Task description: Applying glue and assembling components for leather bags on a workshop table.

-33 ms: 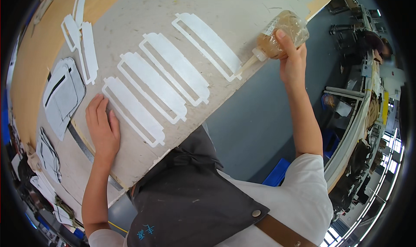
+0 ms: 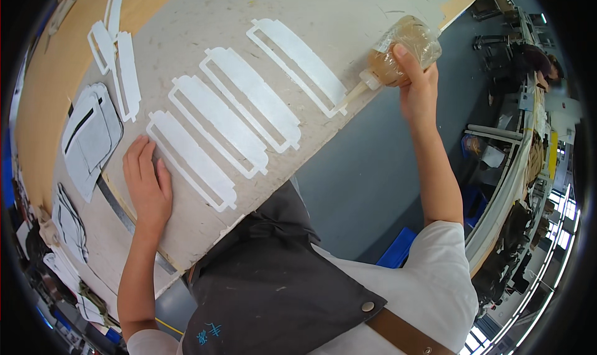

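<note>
My right hand (image 2: 419,87) is wrapped round a clear squeeze bottle (image 2: 407,37) holding amber liquid. The bottle is tipped over, and its pale tapered nozzle (image 2: 357,93) points down-left to the near end of a white strip piece (image 2: 301,62) with a long slot. Whether the tip touches the strip I cannot tell. Three similar pieces lie in a row to the left: one white cut-out (image 2: 252,97), another cut-out (image 2: 221,125) and the nearest cut-out (image 2: 193,159). My left hand (image 2: 147,177) rests on the table, fingers stretched out, just left of the nearest one.
The grey worktable (image 2: 211,6) ends in a slanting edge in front of me. Several loose white strips (image 2: 127,69) lie at the far left, beside a stack of grey-white slotted panels (image 2: 93,131). A metal ruler-like strip (image 2: 115,205) lies nearby. Another person (image 2: 538,62) is at the far right.
The bottle has tilted very slightly, its body and my right hand shifting a little to the left. My left hand and the white pieces stay where they were.
</note>
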Motion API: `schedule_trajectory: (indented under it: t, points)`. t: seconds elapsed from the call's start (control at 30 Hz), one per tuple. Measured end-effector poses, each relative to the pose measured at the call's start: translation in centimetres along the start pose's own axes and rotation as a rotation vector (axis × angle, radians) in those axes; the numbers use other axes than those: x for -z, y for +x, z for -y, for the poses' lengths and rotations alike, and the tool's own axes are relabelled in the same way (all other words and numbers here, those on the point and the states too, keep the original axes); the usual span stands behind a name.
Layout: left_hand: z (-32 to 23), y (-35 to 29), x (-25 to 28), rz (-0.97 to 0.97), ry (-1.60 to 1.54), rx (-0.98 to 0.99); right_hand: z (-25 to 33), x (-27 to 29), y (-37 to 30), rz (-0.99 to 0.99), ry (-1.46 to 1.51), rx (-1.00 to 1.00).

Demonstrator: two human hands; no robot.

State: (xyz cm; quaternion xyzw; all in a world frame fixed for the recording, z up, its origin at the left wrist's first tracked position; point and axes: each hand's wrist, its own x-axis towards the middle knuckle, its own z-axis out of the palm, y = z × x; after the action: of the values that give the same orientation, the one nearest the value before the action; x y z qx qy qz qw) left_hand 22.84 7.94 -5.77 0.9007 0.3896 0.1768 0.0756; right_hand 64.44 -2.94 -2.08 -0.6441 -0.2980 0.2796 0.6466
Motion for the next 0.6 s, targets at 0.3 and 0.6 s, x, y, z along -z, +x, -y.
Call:
schedule_trajectory:
  t: [0.3, 0.6]
  points:
    - [-0.3, 0.0, 0.3, 0.021, 0.021, 0.014, 0.1, -3.0, 4.0, 0.082, 0.251, 0.055]
    - [-0.6, 0.0, 0.4, 0.032, 0.017, 0.013, -2.0, -6.3, 9.4, 0.112, 0.235, 0.185]
